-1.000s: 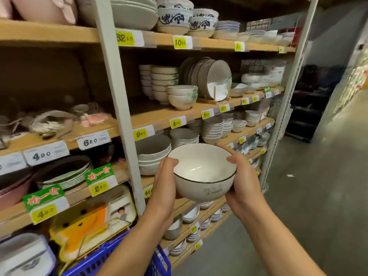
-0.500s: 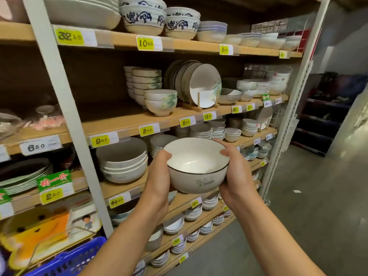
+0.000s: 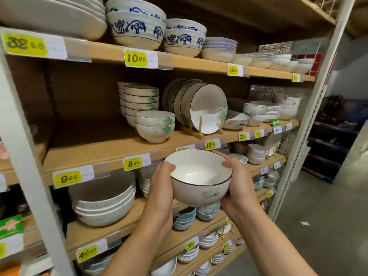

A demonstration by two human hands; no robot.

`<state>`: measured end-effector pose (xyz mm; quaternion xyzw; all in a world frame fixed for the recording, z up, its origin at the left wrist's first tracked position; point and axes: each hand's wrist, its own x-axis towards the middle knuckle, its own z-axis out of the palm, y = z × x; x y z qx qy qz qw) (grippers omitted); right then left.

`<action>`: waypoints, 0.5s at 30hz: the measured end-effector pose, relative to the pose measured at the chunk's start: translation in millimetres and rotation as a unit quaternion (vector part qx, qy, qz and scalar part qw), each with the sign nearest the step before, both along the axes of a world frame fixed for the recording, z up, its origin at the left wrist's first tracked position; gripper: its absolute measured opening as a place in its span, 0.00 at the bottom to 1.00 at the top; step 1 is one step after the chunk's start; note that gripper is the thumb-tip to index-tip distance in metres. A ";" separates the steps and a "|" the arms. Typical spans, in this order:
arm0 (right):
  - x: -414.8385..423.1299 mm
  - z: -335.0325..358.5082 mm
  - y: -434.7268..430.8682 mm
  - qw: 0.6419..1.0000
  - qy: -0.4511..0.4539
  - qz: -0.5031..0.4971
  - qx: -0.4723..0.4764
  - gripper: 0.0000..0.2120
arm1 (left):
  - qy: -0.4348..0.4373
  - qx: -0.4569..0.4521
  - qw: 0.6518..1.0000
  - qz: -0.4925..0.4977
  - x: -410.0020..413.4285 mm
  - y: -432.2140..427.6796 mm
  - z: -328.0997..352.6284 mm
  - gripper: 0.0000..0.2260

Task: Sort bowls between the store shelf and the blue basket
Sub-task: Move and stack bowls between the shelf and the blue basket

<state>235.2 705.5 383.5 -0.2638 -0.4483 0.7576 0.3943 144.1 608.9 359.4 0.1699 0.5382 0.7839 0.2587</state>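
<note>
The left hand [image 3: 160,188] cups one wall of the white glazed ceramic bowl with a thin black rim [image 3: 199,176], thumb over its lip. Held in the air before the wooden store shelf [image 3: 95,154], it looks stiff, slick and breakable, safest gripped by both sides. The right hand [image 3: 239,186] curls round the opposite wall, forearm raised.

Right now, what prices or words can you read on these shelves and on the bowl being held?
"32", small digits blurred: top left tag.
"10 98": top middle tag.
"9 98": middle left tag.
"8 98": middle centre tag.
"12 48": right tag, above the held bowl.
"44 98": lower left tag.
Bowl sticker, green sign, farther tags: too blurred to read.
</note>
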 end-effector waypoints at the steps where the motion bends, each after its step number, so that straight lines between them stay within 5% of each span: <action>1: -9.5 1.5 8.3 1.000 -0.005 -0.001 0.005 0.18 | 0.000 0.001 1.000 0.005 -7.4 7.6 1.9 0.10; 9: -79.4 13.5 62.8 1.000 0.020 0.019 -0.007 0.16 | 0.037 0.019 0.999 0.022 -67.5 51.9 19.8 0.11; 15: -117.3 17.0 79.4 0.996 0.077 0.016 -0.033 0.17 | 0.093 0.079 0.990 0.076 -74.0 70.0 15.4 0.28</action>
